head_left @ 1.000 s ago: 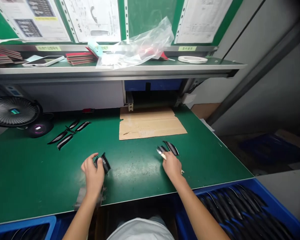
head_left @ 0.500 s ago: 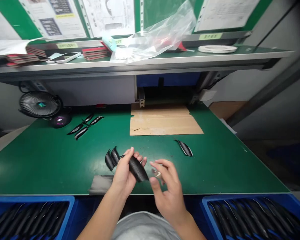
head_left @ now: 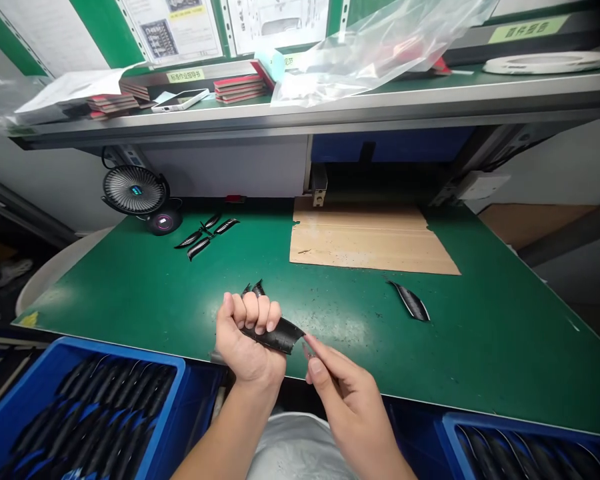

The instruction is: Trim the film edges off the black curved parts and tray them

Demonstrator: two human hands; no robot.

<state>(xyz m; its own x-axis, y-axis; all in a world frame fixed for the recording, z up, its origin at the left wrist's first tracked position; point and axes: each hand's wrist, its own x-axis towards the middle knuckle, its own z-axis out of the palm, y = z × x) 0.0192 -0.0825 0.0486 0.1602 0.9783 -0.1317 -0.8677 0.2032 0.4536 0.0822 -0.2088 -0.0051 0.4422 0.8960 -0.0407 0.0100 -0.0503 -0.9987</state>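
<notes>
My left hand (head_left: pixel 250 343) is wrapped round a curved black plastic part (head_left: pixel 284 335), its free end pointing right. At that end is my right hand (head_left: pixel 347 393), thumb and forefinger pinched together. Something small and thin shows between those fingertips, too little visible to name. Behind my left hand, partly hidden, lie other black curved pieces (head_left: pixel 258 288) on the green table (head_left: pixel 340 307). A single curved black part (head_left: pixel 409 300) rests apart on the right.
A blue bin (head_left: pixel 180 373) at front left and another blue bin (head_left: pixel 450 423) at front right hold rows of black parts. Further back are joined black pieces (head_left: pixel 207 233), a small fan (head_left: pixel 136 190) and a cardboard sheet (head_left: pixel 365 240). A shelf (head_left: pixel 240 127) spans above.
My left hand has turned and closed its fingers over the black part. My right hand has come in to the part's end and pinched. The view has swung left.
</notes>
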